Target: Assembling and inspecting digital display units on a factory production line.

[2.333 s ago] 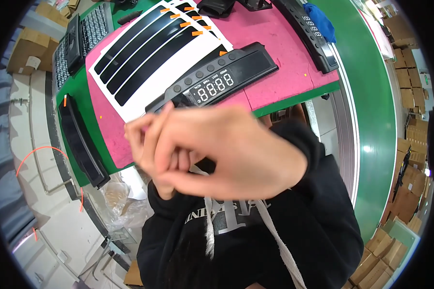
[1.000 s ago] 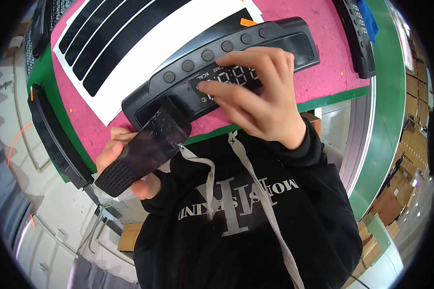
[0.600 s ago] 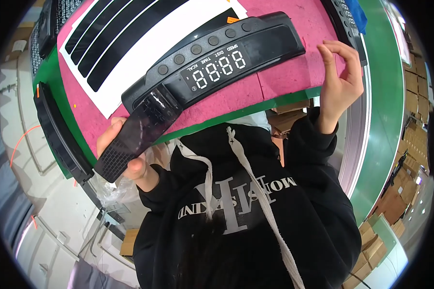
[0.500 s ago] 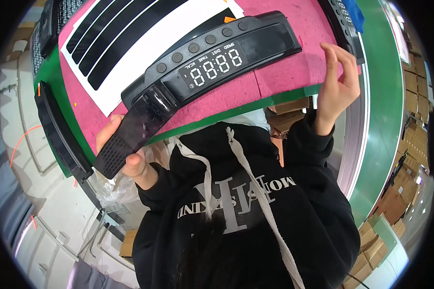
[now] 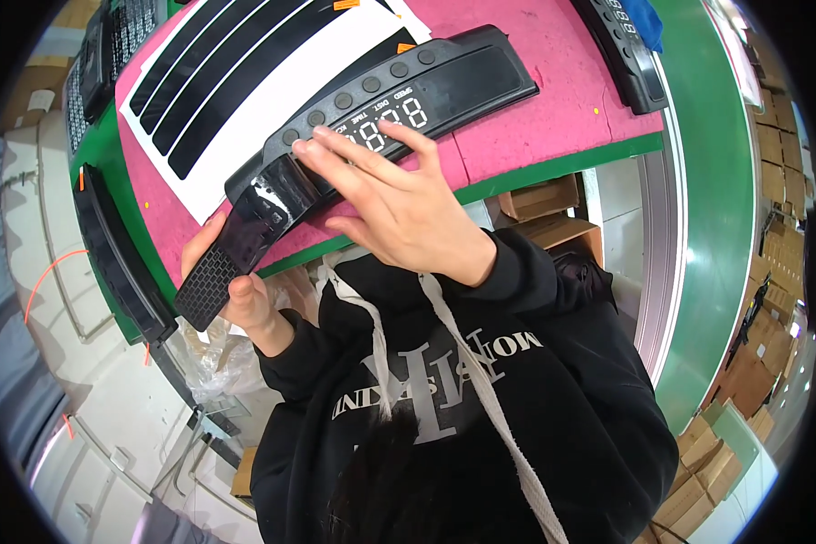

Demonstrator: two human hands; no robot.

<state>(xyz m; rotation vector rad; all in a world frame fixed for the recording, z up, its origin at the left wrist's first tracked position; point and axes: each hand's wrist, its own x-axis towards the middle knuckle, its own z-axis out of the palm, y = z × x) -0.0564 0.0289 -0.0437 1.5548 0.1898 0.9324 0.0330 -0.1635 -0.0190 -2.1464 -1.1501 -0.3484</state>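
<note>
A long black control panel [image 5: 444, 82] with a row of round buttons and a digit display lies on the pink mat [image 5: 553, 118]. My left hand [image 5: 236, 295] grips the panel's near end, a glossy black piece with a gridded tip that hangs off the table edge. My right hand [image 5: 394, 204] lies flat on the panel, fingers spread over the display and the glossy section, holding nothing.
A white sheet with several long black strips [image 5: 245, 82] lies on the mat behind the panel. Another black panel [image 5: 630, 54] sits at the far right, a long black part [image 5: 118, 263] hangs at the table's left edge. Green conveyor [image 5: 716, 227] and cardboard boxes [image 5: 762, 363] stand right.
My right hand came back from the table's right edge and now rests on the panel's display. My left hand has kept its hold on the panel's near end.
</note>
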